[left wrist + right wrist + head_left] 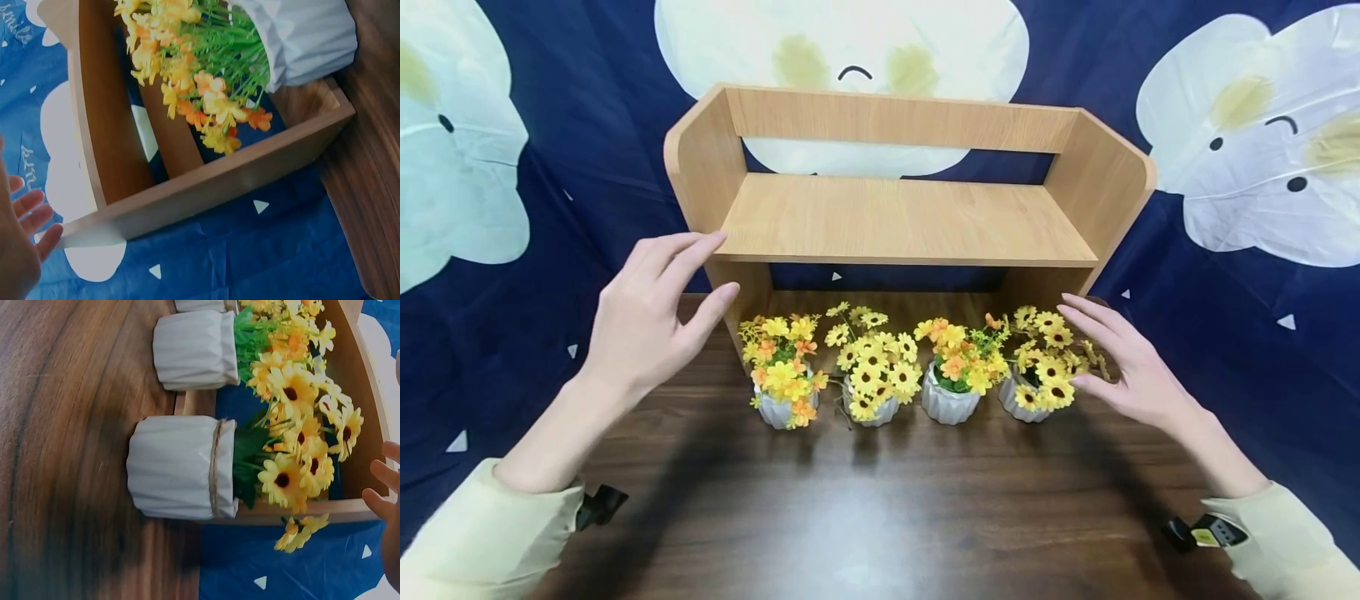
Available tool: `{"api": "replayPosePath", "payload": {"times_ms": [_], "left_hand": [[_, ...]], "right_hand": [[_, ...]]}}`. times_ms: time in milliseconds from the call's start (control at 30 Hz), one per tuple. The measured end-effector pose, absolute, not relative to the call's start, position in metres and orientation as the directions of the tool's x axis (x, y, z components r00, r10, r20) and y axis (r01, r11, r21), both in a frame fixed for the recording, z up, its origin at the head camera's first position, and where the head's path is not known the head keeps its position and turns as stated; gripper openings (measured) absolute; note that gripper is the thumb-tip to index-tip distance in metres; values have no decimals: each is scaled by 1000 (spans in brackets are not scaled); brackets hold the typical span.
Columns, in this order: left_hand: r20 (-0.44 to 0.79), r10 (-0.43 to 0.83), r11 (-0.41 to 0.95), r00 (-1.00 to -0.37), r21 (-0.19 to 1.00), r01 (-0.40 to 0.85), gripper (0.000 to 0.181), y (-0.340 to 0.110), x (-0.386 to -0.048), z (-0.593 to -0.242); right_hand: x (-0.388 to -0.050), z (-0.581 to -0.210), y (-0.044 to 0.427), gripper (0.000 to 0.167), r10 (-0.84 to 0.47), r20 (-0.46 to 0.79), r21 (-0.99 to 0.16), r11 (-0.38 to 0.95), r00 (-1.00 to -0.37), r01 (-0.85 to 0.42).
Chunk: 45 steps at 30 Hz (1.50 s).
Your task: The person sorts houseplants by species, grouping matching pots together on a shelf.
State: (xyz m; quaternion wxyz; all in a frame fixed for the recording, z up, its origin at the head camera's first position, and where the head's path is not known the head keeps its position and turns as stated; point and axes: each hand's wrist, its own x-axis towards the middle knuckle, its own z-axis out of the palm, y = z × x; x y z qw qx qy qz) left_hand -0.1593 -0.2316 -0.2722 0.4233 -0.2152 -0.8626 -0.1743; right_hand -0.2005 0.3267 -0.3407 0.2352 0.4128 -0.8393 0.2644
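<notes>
Several potted artificial flowers stand in a row on the dark table before a wooden shelf. The leftmost pot [775,410] bears orange and yellow blooms; beside it is a pot of yellow daisies [871,375]. An orange-yellow bunch [958,354] follows, then dark-centred yellow daisies [1048,367] at the right end, their white pot [181,467] tied with twine. My left hand [651,304] hovers left of the row, thumb and fingers spread, holding nothing. Beside the rightmost daisies is my right hand [1127,367], fingers extended and holding nothing; the right wrist view shows its fingertips [378,503] apart from the blooms.
The two-level wooden shelf [910,218] has side panels and a back rail. Its lower level opens behind the pots. Brown wood-grain table [865,508] extends in front. A navy cloth [587,167] printed with white clouds hangs behind and at the sides.
</notes>
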Motion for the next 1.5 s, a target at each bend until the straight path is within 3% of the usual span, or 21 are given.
{"api": "replayPosePath", "payload": {"times_ms": [200,367,500,833,1000,1100,1300,1500], "left_hand": [[793,66,864,-605,259,432,53,-239,-166,-265],[739,8,864,-673,335,377,54,-242,-172,-254],[723,-51,841,-689,403,361,51,-239,-179,-242],[595,-218,780,-773,582,228,51,-234,-197,-215],[550,-279,725,-787,658,203,38,-238,-206,-205],[496,-288,682,-819,706,188,37,-240,-211,-199],[339,-258,602,-905,789,124,58,-244,-221,-188],[207,-174,421,-963,899,117,60,-255,-232,-183]], "right_hand": [[-200,-346,339,74,-484,641,-341,516,-596,-786],[-197,-345,342,61,-412,668,-387,520,-620,-762],[-194,-342,341,52,-380,677,-413,512,-630,-753],[-196,-351,350,46,-353,670,-445,513,-653,-734],[-204,-365,361,47,-347,652,-473,509,-674,-719],[-206,-370,367,51,-345,642,-499,490,-685,-715],[-206,-376,381,56,-340,581,-583,460,-739,-670],[-203,-382,395,56,-380,465,-643,475,-800,-600]]}}
